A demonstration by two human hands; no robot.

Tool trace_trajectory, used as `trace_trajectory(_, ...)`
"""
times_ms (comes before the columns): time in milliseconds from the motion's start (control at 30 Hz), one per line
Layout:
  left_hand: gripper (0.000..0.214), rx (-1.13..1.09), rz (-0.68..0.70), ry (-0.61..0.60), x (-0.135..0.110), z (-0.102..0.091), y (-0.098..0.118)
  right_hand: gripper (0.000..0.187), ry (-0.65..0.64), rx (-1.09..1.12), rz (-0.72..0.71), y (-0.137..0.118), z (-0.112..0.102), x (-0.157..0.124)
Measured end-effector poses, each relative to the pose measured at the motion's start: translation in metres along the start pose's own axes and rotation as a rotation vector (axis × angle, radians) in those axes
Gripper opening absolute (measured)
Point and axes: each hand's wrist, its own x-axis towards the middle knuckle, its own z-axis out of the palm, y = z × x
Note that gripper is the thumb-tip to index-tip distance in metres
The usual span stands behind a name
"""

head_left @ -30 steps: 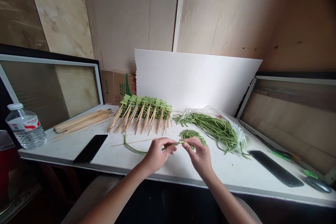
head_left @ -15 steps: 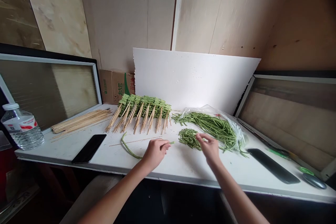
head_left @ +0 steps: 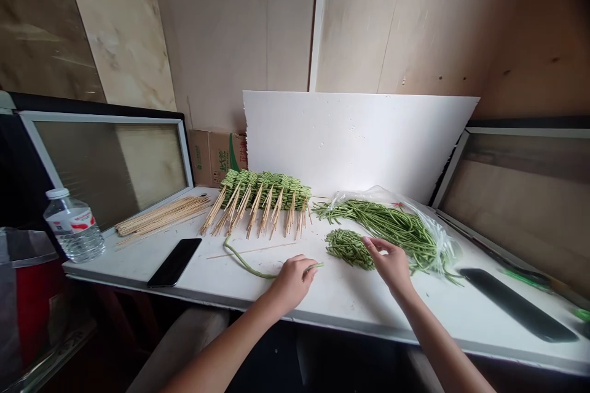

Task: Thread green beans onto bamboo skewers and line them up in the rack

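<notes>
Head cam: pinching a long green bean point(head_left: 244, 263) in the left hand point(head_left: 292, 282), showing a short end past the fingers and trailing the rest leftward in a curve over the white table point(head_left: 332, 313). Holding the right hand point(head_left: 391, 264) at the right edge of a pile of cut bean pieces point(head_left: 343, 247), with thumb and fingertips close together, but honestly not making out whether gripping anything. Also seeing a lone skewer point(head_left: 265, 248) near the bean, skewered beans point(head_left: 267, 187) stacked farther back, plus uncut beans point(head_left: 387, 219) spilling from clear plastic point(head_left: 445, 245).
</notes>
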Motion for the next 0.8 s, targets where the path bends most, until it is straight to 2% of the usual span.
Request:
trace_trajectory(100,0.031,-0.006,-0.011,-0.003,0.000,-0.002,0.000,0.066,-0.037,-0.023,-0.015,0.004,0.001,0.003)
trace_trajectory(233,0.031,0.023,-0.048,0.016,0.001,-0.007,-0.002,0.064,-0.093,-0.100,-0.178,0.007,0.008,0.003)
trace_trajectory(333,0.027,0.013,-0.089,0.053,0.003,-0.012,-0.006,0.060,-0.103,-0.203,-0.330,0.007,0.022,-0.006)
trace_trajectory(433,0.023,-0.030,-0.086,0.079,0.005,-0.015,-0.010,0.048,-0.162,-0.294,-0.423,0.004,0.040,-0.026)
trace_trajectory(600,0.025,-0.061,-0.065,0.098,0.005,-0.015,-0.010,0.022,-0.241,-0.379,-0.470,-0.002,0.059,-0.056)
trace_trajectory(800,0.028,-0.102,-0.088,0.080,0.005,-0.014,-0.008,0.017,-0.257,-0.356,-0.474,-0.007,0.049,-0.051)
